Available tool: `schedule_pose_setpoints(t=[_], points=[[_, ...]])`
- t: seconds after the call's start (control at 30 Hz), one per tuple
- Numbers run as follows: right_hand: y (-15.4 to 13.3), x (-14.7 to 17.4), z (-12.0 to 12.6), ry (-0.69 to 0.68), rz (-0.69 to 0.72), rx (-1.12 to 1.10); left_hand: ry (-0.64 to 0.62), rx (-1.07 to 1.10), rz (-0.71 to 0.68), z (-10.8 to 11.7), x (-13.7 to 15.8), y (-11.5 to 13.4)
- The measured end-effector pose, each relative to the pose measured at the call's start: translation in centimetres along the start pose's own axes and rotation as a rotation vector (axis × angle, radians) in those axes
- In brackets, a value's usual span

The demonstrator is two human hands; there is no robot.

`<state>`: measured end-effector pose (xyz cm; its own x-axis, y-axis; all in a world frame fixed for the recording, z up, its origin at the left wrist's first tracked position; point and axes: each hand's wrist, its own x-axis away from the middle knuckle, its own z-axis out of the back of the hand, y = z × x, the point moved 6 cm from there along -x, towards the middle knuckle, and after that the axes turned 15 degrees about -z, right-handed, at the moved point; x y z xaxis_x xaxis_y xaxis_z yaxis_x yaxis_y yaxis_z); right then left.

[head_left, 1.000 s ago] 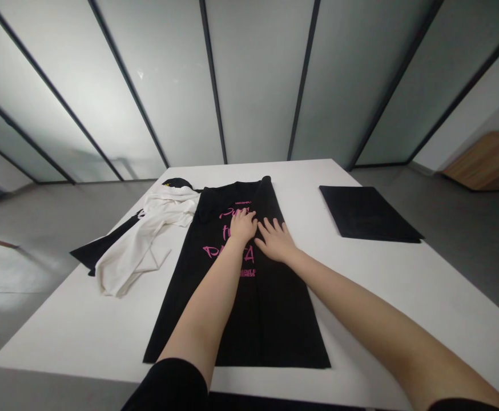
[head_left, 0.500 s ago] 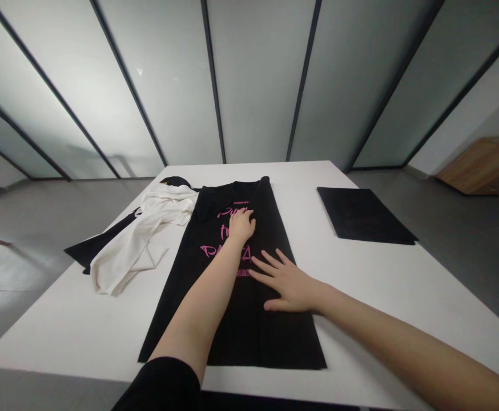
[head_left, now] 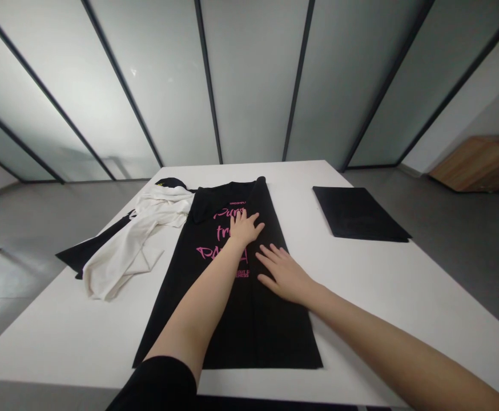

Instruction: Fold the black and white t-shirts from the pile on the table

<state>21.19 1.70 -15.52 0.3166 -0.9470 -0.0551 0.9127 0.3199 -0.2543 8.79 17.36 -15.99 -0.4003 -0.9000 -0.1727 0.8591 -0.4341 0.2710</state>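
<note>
While the left hand (head_left: 246, 229) lies on the pink letters (head_left: 224, 231) of a black T-shirt (head_left: 228, 337), the right hand (head_left: 286, 274) rests a bit lower, just right of them. Both hands have their fingers spread apart and grip nothing. The T-shirt lies flat in the middle of the white table (head_left: 361, 297), neck at the far end. Its right side looks already turned in, since a long line runs down the front and cuts off the words. The left side does not look turned in that way, but its sleeve is hard to tell, black on black.

The bottom hem is near the table's front edge. To the right, white tabletop shows before a flat black stack (head_left: 356, 214), which reaches the right edge. Room is tighter at the top left, where a crumpled white garment (head_left: 125, 245) lies right beside the T-shirt. Black cloth (head_left: 83, 251) pokes out from under it, past the left edge.
</note>
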Motion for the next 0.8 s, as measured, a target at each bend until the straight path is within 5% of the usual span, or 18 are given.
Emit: schedule_pose_setpoints(t=[0.6, 0.8], points=[[1.1, -9.1, -0.3, -0.149, -0.255, 0.102, -0.009, 0.0, -0.069, -0.1, -5.6, -3.8], [1.7, -12.2, -0.7, -0.138, -0.284, 0.105, 0.124, 0.052, -0.083, 0.6, -6.7, -5.3]])
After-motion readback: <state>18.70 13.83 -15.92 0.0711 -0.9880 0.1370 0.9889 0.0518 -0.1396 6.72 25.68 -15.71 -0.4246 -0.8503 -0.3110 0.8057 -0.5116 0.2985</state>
